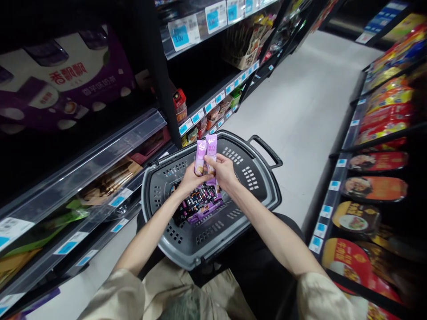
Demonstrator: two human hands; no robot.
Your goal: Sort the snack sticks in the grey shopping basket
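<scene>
My left hand and my right hand meet over a grey plastic shopping basket. Together they hold two slim purple sachets upright, side by side. My left hand grips the left sachet and my right hand grips the right one. Under the hands, in the bottom of the basket, lie several dark and purple packets. The basket's black handle lies folded back at its far side.
Dark shelves with blue price tags line the left; a large purple box sits on an upper shelf. Shelves of red and orange packaged food run along the right. A pale floor aisle stretches ahead.
</scene>
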